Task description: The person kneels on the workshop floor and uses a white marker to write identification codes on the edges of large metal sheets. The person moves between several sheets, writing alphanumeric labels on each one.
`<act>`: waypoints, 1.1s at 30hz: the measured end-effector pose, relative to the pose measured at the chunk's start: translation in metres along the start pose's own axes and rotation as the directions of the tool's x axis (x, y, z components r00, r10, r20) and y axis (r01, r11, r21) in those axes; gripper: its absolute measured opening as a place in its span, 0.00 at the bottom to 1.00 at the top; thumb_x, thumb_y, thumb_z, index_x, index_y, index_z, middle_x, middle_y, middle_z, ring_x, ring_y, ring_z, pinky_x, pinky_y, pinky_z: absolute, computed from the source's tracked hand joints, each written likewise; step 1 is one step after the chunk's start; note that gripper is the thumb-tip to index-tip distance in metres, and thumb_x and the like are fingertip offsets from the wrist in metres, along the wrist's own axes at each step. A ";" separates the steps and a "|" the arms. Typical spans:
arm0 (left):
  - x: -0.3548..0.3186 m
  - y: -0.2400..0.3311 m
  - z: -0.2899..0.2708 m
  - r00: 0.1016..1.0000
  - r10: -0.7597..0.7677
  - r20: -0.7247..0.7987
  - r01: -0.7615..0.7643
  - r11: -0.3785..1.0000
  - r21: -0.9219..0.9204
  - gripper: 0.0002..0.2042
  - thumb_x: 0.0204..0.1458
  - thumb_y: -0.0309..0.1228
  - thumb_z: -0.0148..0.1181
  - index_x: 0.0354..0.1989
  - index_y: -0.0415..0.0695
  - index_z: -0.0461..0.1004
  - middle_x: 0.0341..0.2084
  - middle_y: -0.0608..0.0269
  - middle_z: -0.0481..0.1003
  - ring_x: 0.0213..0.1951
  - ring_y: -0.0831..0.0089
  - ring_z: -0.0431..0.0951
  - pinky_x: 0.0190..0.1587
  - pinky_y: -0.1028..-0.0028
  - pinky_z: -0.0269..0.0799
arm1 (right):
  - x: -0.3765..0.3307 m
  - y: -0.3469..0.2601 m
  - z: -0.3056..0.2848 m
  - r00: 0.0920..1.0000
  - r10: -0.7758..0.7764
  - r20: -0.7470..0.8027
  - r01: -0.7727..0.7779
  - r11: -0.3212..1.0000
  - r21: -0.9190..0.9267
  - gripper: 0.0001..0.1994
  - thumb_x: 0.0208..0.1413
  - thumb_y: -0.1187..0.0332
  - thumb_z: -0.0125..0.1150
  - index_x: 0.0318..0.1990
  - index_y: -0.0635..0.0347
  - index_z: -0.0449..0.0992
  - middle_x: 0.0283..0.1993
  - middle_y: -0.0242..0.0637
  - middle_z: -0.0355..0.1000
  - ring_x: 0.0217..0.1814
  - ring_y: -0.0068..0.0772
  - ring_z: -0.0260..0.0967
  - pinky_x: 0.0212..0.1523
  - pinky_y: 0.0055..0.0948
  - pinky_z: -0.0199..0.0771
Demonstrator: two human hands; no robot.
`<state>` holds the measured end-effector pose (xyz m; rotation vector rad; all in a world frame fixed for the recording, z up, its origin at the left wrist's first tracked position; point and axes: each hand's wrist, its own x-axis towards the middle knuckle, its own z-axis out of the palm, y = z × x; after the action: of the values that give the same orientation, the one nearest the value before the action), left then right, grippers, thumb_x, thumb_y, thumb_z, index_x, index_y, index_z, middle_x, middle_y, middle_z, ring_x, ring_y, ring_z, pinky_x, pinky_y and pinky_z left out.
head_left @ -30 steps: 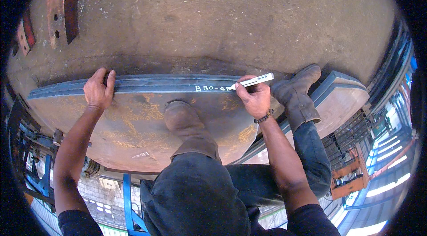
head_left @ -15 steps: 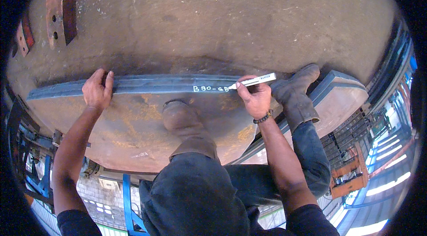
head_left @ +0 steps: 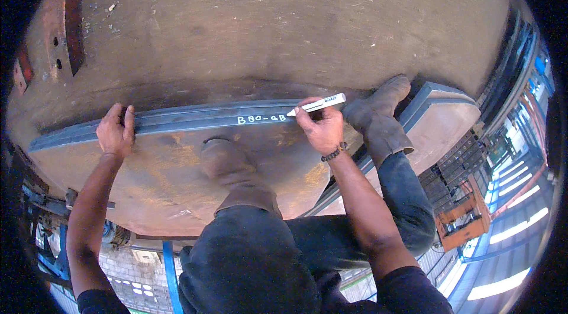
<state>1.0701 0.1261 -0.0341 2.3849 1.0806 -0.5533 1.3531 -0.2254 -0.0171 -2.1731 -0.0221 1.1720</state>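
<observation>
A thick steel plate (head_left: 148,163), brownish with rust-yellow patches, lies across the middle with its bluish-grey edge (head_left: 189,120) facing up. My left hand (head_left: 115,132) rests on the left part of that edge, thumb and fingers apart and reaching over it. In my right hand (head_left: 324,132) is a white paint marker (head_left: 328,102), pinched between thumb and fingers, its tip at the edge's surface. White handwritten characters (head_left: 260,119) run along the edge, just left of the tip.
My boots (head_left: 384,101) stand on and beside the plates. Another cut plate (head_left: 441,125) lies at the right. Red drilled metal pieces (head_left: 57,42) are at the far left. An orange metal frame (head_left: 464,213) and blue structure (head_left: 170,266) show lower down.
The view has shifted, so plate, hands and boots appear farther left. My right hand still holds the marker at the end of the writing; my left hand stays on the edge.
</observation>
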 end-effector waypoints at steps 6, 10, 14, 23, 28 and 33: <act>0.002 0.000 0.000 1.000 0.017 0.020 -0.017 1.000 0.021 0.16 0.61 0.44 0.51 0.30 0.42 0.70 0.25 0.49 0.72 0.30 0.46 0.74 0.32 0.57 0.68 | 0.001 -0.003 -0.002 0.999 -0.054 -0.004 0.054 0.997 -0.053 0.06 0.53 0.71 0.67 0.36 0.62 0.78 0.28 0.27 0.75 0.30 0.17 0.68 0.32 0.21 0.70; 0.001 0.000 -0.003 0.999 0.021 0.030 -0.022 0.999 0.025 0.16 0.61 0.43 0.51 0.31 0.42 0.71 0.25 0.49 0.73 0.30 0.47 0.75 0.32 0.58 0.68 | 0.003 -0.001 -0.001 1.000 -0.027 0.016 0.028 0.997 -0.067 0.06 0.51 0.70 0.68 0.36 0.60 0.79 0.29 0.30 0.77 0.31 0.21 0.72 0.35 0.26 0.73; 0.001 -0.002 -0.002 0.999 0.035 0.009 -0.036 0.999 0.028 0.15 0.61 0.43 0.51 0.31 0.43 0.71 0.25 0.51 0.74 0.30 0.48 0.75 0.32 0.58 0.69 | 0.002 -0.003 -0.002 0.999 -0.016 0.041 0.016 1.000 0.005 0.05 0.53 0.73 0.66 0.35 0.62 0.78 0.28 0.26 0.74 0.30 0.16 0.67 0.32 0.21 0.69; 0.000 -0.003 -0.001 0.999 0.052 0.002 -0.052 0.998 0.020 0.14 0.60 0.42 0.52 0.32 0.43 0.72 0.25 0.51 0.74 0.29 0.48 0.75 0.31 0.58 0.69 | 0.002 0.000 -0.002 1.000 -0.006 0.024 0.005 0.999 0.047 0.06 0.51 0.71 0.68 0.35 0.60 0.79 0.30 0.31 0.78 0.33 0.19 0.73 0.36 0.25 0.75; 0.001 -0.004 0.000 0.999 0.048 0.024 -0.049 0.998 0.036 0.14 0.60 0.42 0.52 0.32 0.43 0.72 0.25 0.50 0.73 0.29 0.48 0.75 0.31 0.58 0.69 | 0.002 0.000 -0.005 0.998 0.008 0.056 -0.007 1.000 -0.015 0.06 0.51 0.70 0.68 0.36 0.59 0.79 0.30 0.31 0.78 0.32 0.21 0.74 0.36 0.26 0.75; 0.001 0.000 0.000 0.997 0.065 -0.046 -0.064 0.998 0.021 0.14 0.60 0.42 0.52 0.32 0.43 0.72 0.24 0.50 0.73 0.29 0.47 0.75 0.32 0.58 0.69 | 0.003 0.001 -0.003 0.996 -0.080 0.026 0.081 0.995 -0.052 0.05 0.53 0.75 0.65 0.36 0.62 0.78 0.28 0.27 0.74 0.30 0.16 0.68 0.31 0.21 0.69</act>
<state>1.0704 0.1261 -0.0347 2.4520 1.0187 -0.4900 1.3570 -0.2267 -0.0189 -2.1830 -0.1510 1.1630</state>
